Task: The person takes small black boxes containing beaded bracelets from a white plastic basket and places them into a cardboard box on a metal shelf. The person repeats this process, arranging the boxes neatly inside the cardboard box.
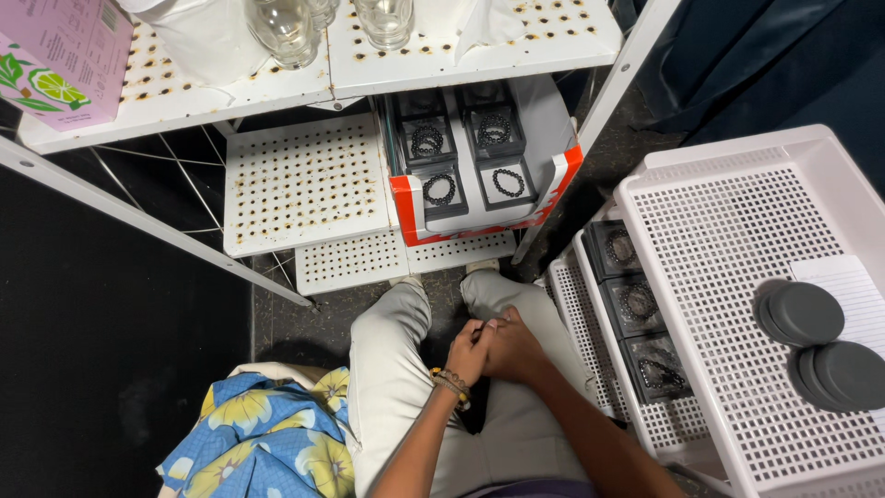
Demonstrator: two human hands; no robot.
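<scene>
The person is sitting and looking down at their lap, where the left hand (466,353) and the right hand (513,349) are meeting between the knees of light grey trousers (392,369). The two hands are pressing together, fingers curled into one another; whether anything small is lying between them cannot be told. A beaded bracelet (452,383) is sitting on the left wrist.

Just to the right of the hands, a narrow white perforated tray (576,314) is holding three dark display boxes (636,304) in a row running from far to near, each showing a dark bead bracelet. Further right, a large white perforated basket (728,240) is carrying round grey lids (802,314) at its right side, beside a white ribbed sheet (853,286).

Far from the hands, on a low white shelf (304,184) of a rust-spotted metal rack, an open red and white carton (484,198) is holding four more dark boxes with bracelets. On the upper shelf (442,60), clear glass jars (281,28) are standing, and a pink box (60,60) with a lime picture is lying at the far left. At the near left, a blue cloth with yellow flowers (263,433) is lying beside the left leg.
</scene>
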